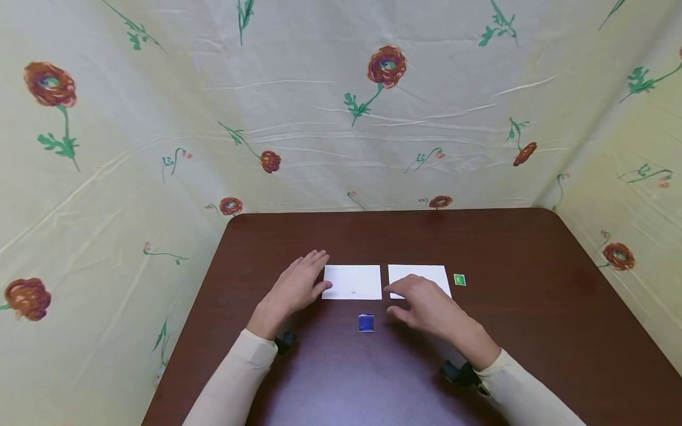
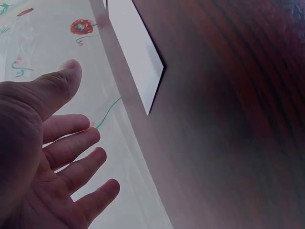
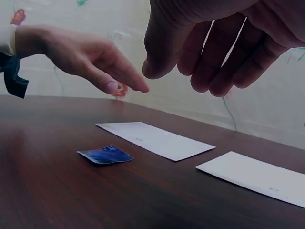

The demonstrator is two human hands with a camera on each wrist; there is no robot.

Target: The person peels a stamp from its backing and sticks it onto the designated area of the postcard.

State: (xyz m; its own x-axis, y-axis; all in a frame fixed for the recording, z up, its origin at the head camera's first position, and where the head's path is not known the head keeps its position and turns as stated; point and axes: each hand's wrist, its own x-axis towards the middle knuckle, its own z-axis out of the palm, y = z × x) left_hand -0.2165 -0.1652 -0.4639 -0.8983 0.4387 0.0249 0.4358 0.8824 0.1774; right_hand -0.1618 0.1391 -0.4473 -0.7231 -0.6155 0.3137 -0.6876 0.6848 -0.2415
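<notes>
Two white paper rectangles, like cards or envelopes, lie side by side on the brown table: a left one [image 1: 351,282] and a right one [image 1: 421,273]. My left hand [image 1: 297,285] hovers by the left paper's left edge, fingers extended and holding nothing. Over the near part of the right paper hangs my right hand [image 1: 426,305], its fingers loosely bent with nothing between them; it hides some of that paper. A small blue stamp-like square [image 3: 106,155] lies nearer me, with slightly raised edges. Beside the right paper lies a small green stamp-like square [image 1: 460,280] with a pale border.
The dark brown tabletop [image 1: 522,331] has rounded far corners. A pale floral cloth [image 1: 298,100] hangs behind it and along both sides. Dark bands [image 1: 460,374] sit at my wrists.
</notes>
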